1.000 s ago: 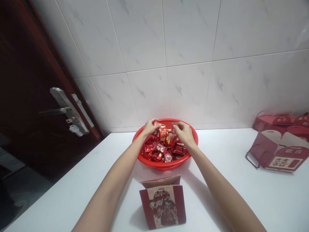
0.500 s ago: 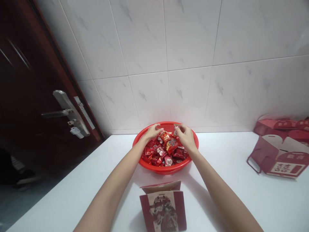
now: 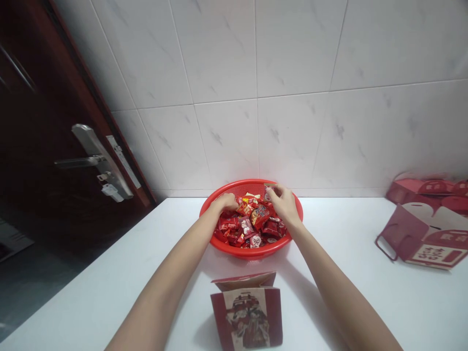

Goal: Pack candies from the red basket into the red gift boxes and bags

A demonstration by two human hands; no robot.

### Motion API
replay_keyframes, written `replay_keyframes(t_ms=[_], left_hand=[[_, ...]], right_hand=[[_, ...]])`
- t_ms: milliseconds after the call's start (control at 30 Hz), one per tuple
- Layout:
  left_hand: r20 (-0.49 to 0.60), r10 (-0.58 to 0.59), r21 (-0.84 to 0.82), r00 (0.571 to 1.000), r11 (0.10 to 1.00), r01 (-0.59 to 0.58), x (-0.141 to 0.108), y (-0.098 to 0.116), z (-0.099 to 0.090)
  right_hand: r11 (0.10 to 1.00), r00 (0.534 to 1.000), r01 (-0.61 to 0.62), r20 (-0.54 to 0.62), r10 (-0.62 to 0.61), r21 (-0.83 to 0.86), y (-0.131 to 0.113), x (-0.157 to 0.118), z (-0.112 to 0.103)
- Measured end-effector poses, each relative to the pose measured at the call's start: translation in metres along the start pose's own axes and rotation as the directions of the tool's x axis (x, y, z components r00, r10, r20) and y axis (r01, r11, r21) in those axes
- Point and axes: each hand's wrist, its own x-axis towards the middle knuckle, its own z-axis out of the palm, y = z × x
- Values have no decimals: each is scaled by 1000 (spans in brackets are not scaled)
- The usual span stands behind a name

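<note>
A red plastic basket holds a heap of wrapped sweets, mostly red. My left hand reaches into its left side with the fingers curled down among the sweets; the fingertips are hidden. At the basket's right rear, my right hand pinches a small wrapped sweet between thumb and fingers. Nearer to me stands an open-topped, dark red and beige printed box, apart from the basket.
Another open red box with a handle lies on the right of the white table. Behind it are more red boxes. A tiled wall rises behind the basket, and a dark door is on the left.
My left hand has moved down into the sweets, its fingers now curled rather than spread. My right hand stays at the basket's right rear with the small packet. The view has shifted slightly.
</note>
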Motion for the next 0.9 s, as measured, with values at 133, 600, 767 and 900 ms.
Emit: replay_keyframes(t_ms=[133, 600, 767, 900], left_hand=[[128, -20, -22, 992, 999, 23, 0, 0, -1], [71, 102, -104, 992, 990, -94, -2, -4, -6], [252, 27, -20, 967, 1000, -22, -8, -1, -5], [388, -31, 50, 921, 999, 13, -11, 2, -2]], right_hand=[[999, 1000, 14, -1, -14, -42, 3, 1, 0], [999, 1000, 10, 9, -10, -31, 1, 0, -1], [1000, 1000, 14, 20, -14, -26, 0, 0, -1], [1000, 1000, 11, 27, -11, -17, -2, 0, 0]])
